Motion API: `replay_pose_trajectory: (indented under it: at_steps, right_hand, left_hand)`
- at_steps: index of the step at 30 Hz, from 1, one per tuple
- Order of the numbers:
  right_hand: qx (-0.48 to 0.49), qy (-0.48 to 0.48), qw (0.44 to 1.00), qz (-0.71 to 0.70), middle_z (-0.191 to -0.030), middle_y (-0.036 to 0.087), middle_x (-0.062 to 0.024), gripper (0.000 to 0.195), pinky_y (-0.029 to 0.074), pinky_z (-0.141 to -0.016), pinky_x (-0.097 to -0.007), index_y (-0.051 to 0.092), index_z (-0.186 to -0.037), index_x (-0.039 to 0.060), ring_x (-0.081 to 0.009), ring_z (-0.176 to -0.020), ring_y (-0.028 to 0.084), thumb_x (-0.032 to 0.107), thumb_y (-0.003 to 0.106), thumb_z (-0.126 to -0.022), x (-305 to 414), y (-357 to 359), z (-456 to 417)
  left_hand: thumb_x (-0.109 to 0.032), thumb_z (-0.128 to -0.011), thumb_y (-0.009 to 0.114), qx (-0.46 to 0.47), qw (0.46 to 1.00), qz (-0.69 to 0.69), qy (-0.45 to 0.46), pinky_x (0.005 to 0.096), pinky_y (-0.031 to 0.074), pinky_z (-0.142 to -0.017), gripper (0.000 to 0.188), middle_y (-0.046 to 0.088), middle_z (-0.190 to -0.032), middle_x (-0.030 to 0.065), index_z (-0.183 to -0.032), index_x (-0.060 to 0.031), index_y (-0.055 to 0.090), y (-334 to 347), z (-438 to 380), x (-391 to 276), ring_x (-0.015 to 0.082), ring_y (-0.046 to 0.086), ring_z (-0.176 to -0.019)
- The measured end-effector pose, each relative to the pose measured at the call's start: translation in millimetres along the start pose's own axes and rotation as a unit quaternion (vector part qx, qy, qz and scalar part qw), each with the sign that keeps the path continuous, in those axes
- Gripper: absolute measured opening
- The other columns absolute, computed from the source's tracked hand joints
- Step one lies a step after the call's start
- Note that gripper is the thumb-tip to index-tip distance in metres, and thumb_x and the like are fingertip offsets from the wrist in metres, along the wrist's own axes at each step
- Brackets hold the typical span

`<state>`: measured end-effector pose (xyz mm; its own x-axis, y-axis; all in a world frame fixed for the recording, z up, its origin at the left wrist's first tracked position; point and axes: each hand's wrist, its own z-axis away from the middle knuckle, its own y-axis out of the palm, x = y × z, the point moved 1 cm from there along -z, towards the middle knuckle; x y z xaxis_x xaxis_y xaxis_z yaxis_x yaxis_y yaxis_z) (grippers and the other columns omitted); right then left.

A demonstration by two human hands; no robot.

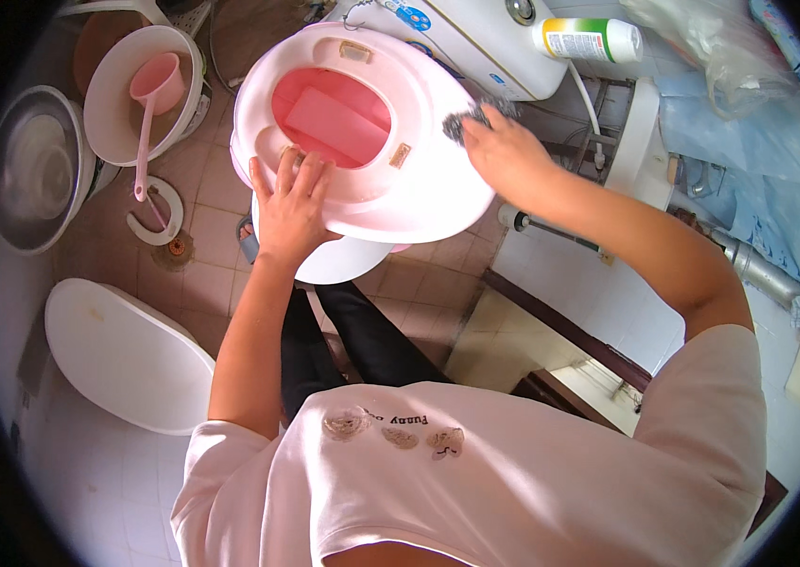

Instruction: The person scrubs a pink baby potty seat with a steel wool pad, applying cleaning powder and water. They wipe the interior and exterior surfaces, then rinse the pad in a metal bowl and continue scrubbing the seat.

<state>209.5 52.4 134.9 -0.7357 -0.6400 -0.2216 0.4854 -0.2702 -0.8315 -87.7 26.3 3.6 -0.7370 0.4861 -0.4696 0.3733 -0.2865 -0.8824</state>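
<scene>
Before me a pink and white child's potty seat (435,170) is held over a white toilet (346,261), its pink inside showing through the oval hole. My left hand (293,202) grips the near left rim, fingers on top and thumb by the lower edge. A dark, shiny scouring pad (458,127) is pinched in my right hand (506,152), against the seat's right side. Small brownish rectangular patches (400,156) sit around the hole; one lies partly hidden beneath my left fingers.
A white bucket (195,106) holding a pink dipper (159,85) stands left, beside a basin (31,170). Below them is a white tub (123,361). Behind the seat is the toilet cistern (470,42) with a bottle (577,40) on it. A floor drain (176,246) lies left.
</scene>
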Motion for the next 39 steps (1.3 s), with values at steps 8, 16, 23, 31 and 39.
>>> replay_pose_trajectory:
  at_steps: [8, 16, 23, 31, 39]
  right_hand:
    - [-0.042, 0.001, 0.999, 0.016, -0.133, 0.061, -0.0139, 0.027, 0.051, -0.102, -0.0425, 0.068, -0.11, -0.0064, -0.033, -0.135, 0.048, 0.008, 0.055, -0.092, -31.9, 18.7, -56.7]
    - [-0.061, 0.135, 0.984, -0.093, -0.128, 0.057, -0.0199, 0.023, 0.061, -0.087, -0.0425, 0.063, -0.107, -0.0092, -0.0452, -0.124, 0.055, 0.007, 0.056, -0.092, 56.5, -15.8, 58.8]
    - [-0.038, 0.184, 0.968, -0.165, -0.143, 0.054, -0.0144, 0.033, 0.05, -0.105, -0.0426, 0.061, -0.124, -0.0061, -0.0396, -0.139, 0.044, 0.005, 0.054, -0.094, 15.9, -1.4, 25.5]
    - [-0.124, 0.291, 0.935, -0.158, -0.139, 0.053, -0.0209, 0.039, 0.053, -0.103, -0.0479, 0.063, -0.124, -0.0104, -0.049, -0.134, 0.045, 0.0, 0.061, -0.087, 119.9, -16.0, 66.9]
    - [-0.174, 0.284, 0.898, -0.288, -0.132, 0.062, -0.0224, 0.036, 0.039, -0.11, -0.0477, 0.067, -0.117, -0.0097, -0.0354, -0.136, 0.048, 0.011, 0.058, -0.089, 209.1, -11.7, 21.7]
  left_hand:
    - [-0.039, -0.043, 0.094, -0.007, 1.0, 0.002, 0.015, 0.0742, 0.017, -0.115, 0.101, 0.05, -0.142, 0.0018, -0.135, -0.0147, 0.06, -4.0, -9.7, -3.0, 0.0297, 0.037, -0.141]
    - [-0.035, -0.041, 0.096, 0.022, 1.0, -0.002, -0.013, 0.0751, 0.017, -0.115, 0.11, 0.049, -0.143, 0.0011, -0.142, -0.0181, 0.054, -4.5, -4.0, -5.9, 0.03, 0.036, -0.142]
    - [-0.038, -0.044, 0.097, 0.037, 0.999, -0.02, -0.002, 0.0769, 0.018, -0.113, 0.11, 0.047, -0.145, 0.0014, -0.143, -0.0192, 0.053, -8.5, -8.0, -11.6, 0.0308, 0.036, -0.142]
    - [-0.043, -0.042, 0.098, 0.038, 0.998, -0.051, 0.002, 0.0771, 0.015, -0.113, 0.112, 0.05, -0.143, 0.0009, -0.143, -0.0209, 0.054, -7.2, -7.7, -11.6, 0.0299, 0.037, -0.141]
    - [-0.043, -0.044, 0.097, 0.026, 0.998, -0.058, 0.013, 0.0768, 0.019, -0.112, 0.11, 0.049, -0.144, 0.0006, -0.143, -0.0202, 0.053, -5.6, -6.1, -11.9, 0.0298, 0.036, -0.142]
